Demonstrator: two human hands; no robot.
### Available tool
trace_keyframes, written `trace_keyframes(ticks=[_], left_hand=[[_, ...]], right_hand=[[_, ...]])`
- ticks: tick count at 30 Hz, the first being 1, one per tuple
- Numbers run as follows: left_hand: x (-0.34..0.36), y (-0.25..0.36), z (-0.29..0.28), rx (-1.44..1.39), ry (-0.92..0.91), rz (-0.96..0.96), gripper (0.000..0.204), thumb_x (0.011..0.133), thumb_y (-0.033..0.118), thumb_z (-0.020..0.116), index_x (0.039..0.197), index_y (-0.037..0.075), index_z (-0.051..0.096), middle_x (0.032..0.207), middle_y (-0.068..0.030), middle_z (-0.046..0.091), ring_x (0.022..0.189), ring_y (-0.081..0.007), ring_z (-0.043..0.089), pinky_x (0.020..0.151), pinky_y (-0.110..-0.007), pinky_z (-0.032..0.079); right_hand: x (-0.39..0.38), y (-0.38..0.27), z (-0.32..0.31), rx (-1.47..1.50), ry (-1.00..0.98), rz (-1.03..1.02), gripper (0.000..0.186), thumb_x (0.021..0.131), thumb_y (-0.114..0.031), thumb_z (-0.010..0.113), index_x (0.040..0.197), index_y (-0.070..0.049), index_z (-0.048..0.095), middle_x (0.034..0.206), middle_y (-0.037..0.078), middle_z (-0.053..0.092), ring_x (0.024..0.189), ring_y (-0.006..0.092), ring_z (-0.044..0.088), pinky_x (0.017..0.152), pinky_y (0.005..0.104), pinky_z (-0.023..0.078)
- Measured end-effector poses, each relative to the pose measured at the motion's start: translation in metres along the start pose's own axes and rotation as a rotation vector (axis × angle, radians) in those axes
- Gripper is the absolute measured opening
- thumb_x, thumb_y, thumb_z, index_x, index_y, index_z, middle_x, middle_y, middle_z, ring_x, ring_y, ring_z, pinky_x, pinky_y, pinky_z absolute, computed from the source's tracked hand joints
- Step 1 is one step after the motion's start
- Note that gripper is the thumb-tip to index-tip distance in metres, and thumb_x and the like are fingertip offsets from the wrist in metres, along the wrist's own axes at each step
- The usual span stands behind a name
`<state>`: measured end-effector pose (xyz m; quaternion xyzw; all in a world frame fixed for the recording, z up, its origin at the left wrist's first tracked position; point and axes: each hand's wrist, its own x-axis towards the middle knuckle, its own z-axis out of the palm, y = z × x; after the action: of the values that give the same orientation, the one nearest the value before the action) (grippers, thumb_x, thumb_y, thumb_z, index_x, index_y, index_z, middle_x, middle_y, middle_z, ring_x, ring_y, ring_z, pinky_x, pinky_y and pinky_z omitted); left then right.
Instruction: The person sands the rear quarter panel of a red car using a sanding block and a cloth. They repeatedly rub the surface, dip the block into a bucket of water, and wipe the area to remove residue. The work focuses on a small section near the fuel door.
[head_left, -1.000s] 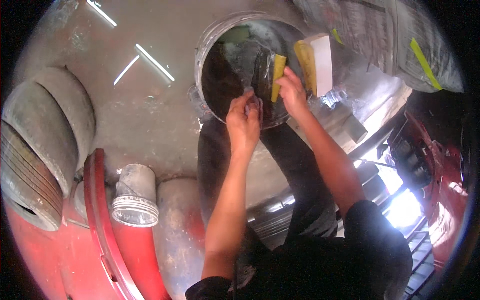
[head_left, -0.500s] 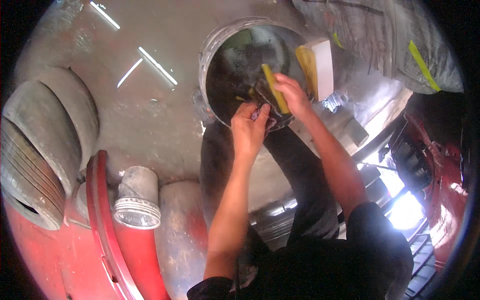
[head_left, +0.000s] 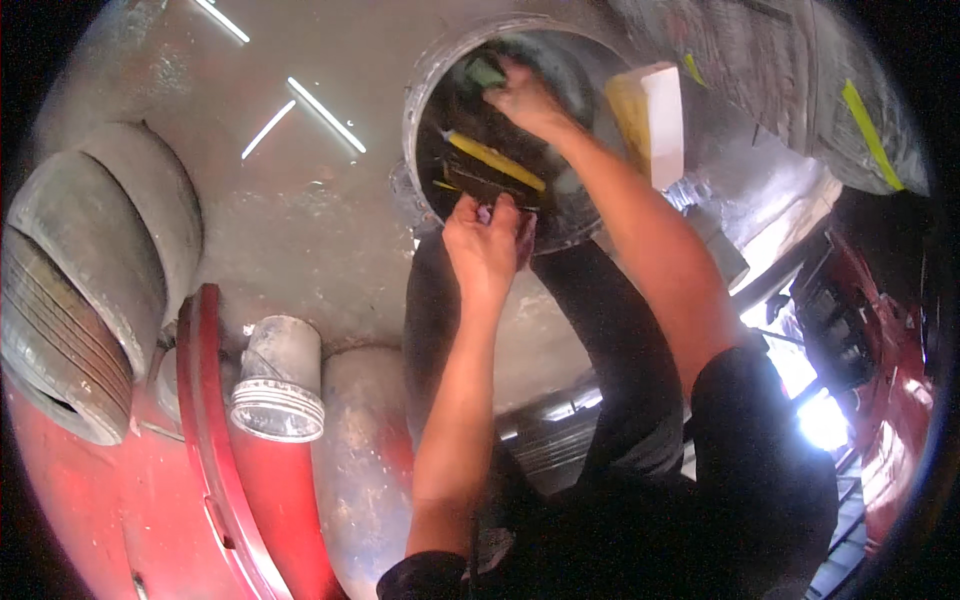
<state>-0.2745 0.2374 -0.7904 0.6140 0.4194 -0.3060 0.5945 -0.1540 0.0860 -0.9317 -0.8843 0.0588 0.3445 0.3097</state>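
A round bucket (head_left: 418, 100) with dark contents is at the top centre. My right hand (head_left: 525, 100) reaches inside, fingers closed on a dull green object (head_left: 484, 72) near its far wall. My left hand (head_left: 483, 240) is at the near rim, pinching a crumpled pink-purple item (head_left: 524, 240), with a dark piece just beyond its fingertips. A yellow bar (head_left: 495, 160) lies slanted inside the bucket, between my hands. A white and yellow box-like piece (head_left: 661, 125) stands right of the bucket.
Dusty tyres (head_left: 85, 270) are stacked at left, above red panels (head_left: 90, 480). A white pail (head_left: 280, 360) sits beside a red curved strip (head_left: 215, 420) and a worn cylinder (head_left: 365, 470). A grey covered shape (head_left: 800, 70) with tape is upper right; red bodywork (head_left: 890, 420) is at right.
My right hand left the yellow bar, which now lies inside the bucket, and moved up to the green object at the far side. My left hand stayed near the rim.
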Motion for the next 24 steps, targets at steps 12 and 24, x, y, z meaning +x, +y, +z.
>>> trace_keyframes(ticks=[12,24], left_hand=[[-0.001,0.014,-0.001,0.089,-0.235,0.184,0.033,0.09,-0.001,0.06,0.123,-0.003,0.065,0.102,-0.0067,0.074,0.082,-0.0142,0.067,0.075,-0.031,0.054],[-0.124,0.077,-0.021,-0.076,-0.33,0.195,0.054,0.09,-0.003,0.06,0.144,-0.001,0.057,0.126,-0.0092,0.07,0.111,-0.0172,0.065,0.097,-0.033,0.054]], right_hand=[[-0.161,0.011,-0.058,1.01,-0.262,0.082,0.076,0.086,-0.017,0.063,0.157,0.005,0.047,0.147,0.017,0.065,0.135,0.0247,0.062,0.119,0.0388,0.043],[-0.232,-0.096,-0.159,0.938,-0.209,-0.012,0.066,0.101,-0.017,0.069,0.159,0.006,0.045,0.154,0.014,0.058,0.142,0.0209,0.052,0.122,0.0369,0.039]])
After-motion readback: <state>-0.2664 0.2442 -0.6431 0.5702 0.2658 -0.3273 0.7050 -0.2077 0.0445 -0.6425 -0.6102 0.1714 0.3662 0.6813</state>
